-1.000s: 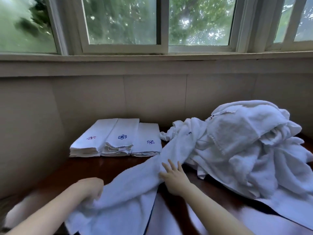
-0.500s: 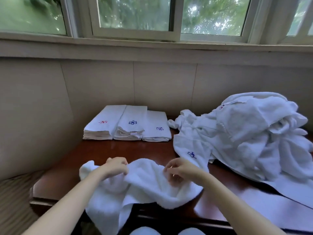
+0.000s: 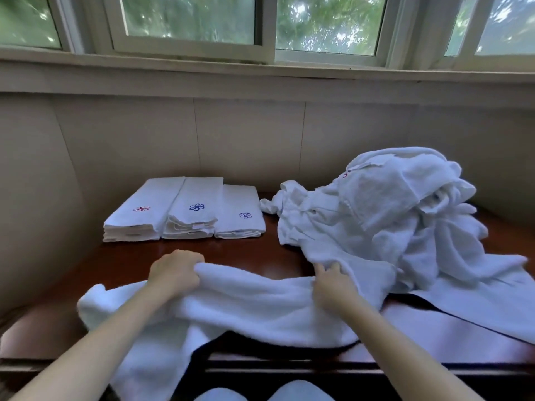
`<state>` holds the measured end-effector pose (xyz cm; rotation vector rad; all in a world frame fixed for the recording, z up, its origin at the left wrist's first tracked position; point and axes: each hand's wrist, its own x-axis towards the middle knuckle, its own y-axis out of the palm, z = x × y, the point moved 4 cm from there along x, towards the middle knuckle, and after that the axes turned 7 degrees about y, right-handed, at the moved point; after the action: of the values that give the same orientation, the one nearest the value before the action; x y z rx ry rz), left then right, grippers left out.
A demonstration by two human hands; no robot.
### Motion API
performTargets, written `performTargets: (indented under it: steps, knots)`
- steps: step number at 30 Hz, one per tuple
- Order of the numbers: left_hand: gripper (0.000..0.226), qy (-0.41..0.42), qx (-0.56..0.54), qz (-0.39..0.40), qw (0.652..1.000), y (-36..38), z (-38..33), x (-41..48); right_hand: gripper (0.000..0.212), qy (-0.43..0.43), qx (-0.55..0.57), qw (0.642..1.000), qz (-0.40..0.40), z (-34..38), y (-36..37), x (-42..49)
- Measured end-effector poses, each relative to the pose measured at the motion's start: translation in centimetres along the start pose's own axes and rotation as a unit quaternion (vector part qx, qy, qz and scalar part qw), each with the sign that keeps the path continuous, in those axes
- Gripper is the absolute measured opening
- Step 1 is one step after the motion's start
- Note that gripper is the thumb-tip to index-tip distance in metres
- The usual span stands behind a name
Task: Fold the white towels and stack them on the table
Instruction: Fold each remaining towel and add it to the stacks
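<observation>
A white towel (image 3: 249,302) lies stretched across the near part of the dark wooden table (image 3: 121,261), its lower part hanging over the front edge. My left hand (image 3: 173,273) grips its far edge on the left. My right hand (image 3: 330,282) pinches the same edge further right, close to the pile. Three stacks of folded white towels (image 3: 185,211) with red and blue embroidered marks sit side by side at the back left. A heap of unfolded white towels (image 3: 390,215) covers the right side of the table.
A panelled wall and window sill (image 3: 260,79) run right behind the table. The table's left corner (image 3: 17,340) and front edge are close to my body. My knees (image 3: 260,393) show under the front edge.
My hands have moved apart and pulled the bunched towel out into a long band across the table. Before that I drew it out of the heap toward me.
</observation>
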<state>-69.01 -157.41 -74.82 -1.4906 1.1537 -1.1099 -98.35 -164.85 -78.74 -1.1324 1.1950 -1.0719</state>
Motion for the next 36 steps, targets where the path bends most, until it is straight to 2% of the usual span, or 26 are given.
performTargets:
  steps: [2,4,6,8,10,11,13,15,17,18,22,25,26,28,30,31,32,35,36]
  knots:
    - [0.017,-0.030,0.046,-0.017,0.998,-0.3,0.3,0.3,0.043,0.000,0.061,0.998,-0.020,-2.6,-0.8,0.4]
    - [0.017,-0.053,0.094,0.019,0.994,0.7,0.2,0.2,0.042,-0.015,0.090,0.996,-0.026,-4.4,-1.4,0.6]
    - [0.030,-0.055,0.144,0.048,0.987,2.1,-0.4,0.1,0.043,-0.019,0.112,0.992,-0.059,-5.7,-1.9,0.6]
    - [0.055,0.004,0.159,0.043,0.986,3.0,-2.3,0.2,0.047,-0.003,0.181,0.975,-0.127,-7.1,-2.8,0.7]
    - [0.078,0.100,0.108,0.053,0.988,4.1,-5.3,0.0,0.049,0.028,0.181,0.966,-0.182,-8.7,-3.3,0.9]
    - [0.084,0.139,0.062,0.074,0.986,4.9,-6.9,-0.3,0.050,0.045,0.164,0.972,-0.163,-9.5,-3.1,1.0]
    - [0.085,0.173,-0.014,0.143,0.974,6.7,-9.5,-1.1,0.052,0.052,0.198,0.978,-0.043,-10.7,-2.0,0.7]
    - [0.073,0.166,-0.013,0.178,0.970,8.2,-10.2,-1.1,0.062,0.016,0.177,0.982,0.058,-11.3,-0.7,-0.1]
    - [0.061,0.125,0.034,0.155,0.979,8.2,-9.4,-0.2,0.068,0.009,0.142,0.986,0.086,-12.6,-0.2,-0.6]
    - [0.057,0.089,0.058,0.135,0.985,7.9,-8.7,0.4,0.065,0.016,0.153,0.983,0.098,-13.2,-0.1,-0.7]
    - [0.056,-0.058,0.129,0.113,0.983,7.0,-6.4,1.8,0.031,0.029,0.277,0.940,0.197,-14.2,0.4,-2.0]
    - [0.050,-0.106,0.133,0.096,0.981,6.9,-7.1,1.7,0.023,0.007,0.237,0.952,0.193,-13.6,0.8,-2.3]
    - [0.047,-0.086,0.132,0.062,0.986,6.8,-7.9,1.5,0.020,0.011,0.223,0.959,0.173,-13.4,0.9,-2.3]
    - [0.039,0.004,0.133,-0.026,0.991,6.7,-9.6,0.8,0.023,0.045,0.191,0.975,0.103,-13.2,1.0,-1.9]
    - [0.032,0.092,0.085,-0.069,0.990,7.4,-11.3,-0.7,0.043,0.099,0.163,0.981,0.023,-13.3,1.3,-1.6]
    - [0.031,0.121,0.057,-0.067,0.989,7.9,-11.9,-1.5,0.050,0.122,0.181,0.976,0.007,-13.4,1.7,-1.4]
    - [0.033,0.144,0.036,-0.054,0.987,8.5,-12.3,-2.4,0.046,0.139,0.225,0.964,0.010,-13.3,2.1,-1.1]
    - [0.050,0.149,-0.009,0.010,0.989,9.4,-12.5,-3.4,0.006,0.109,0.396,0.910,0.052,-12.1,2.6,-0.5]
    - [0.054,0.134,-0.039,0.035,0.990,9.0,-12.4,-3.2,0.008,0.092,0.432,0.896,0.039,-11.7,2.3,-0.3]
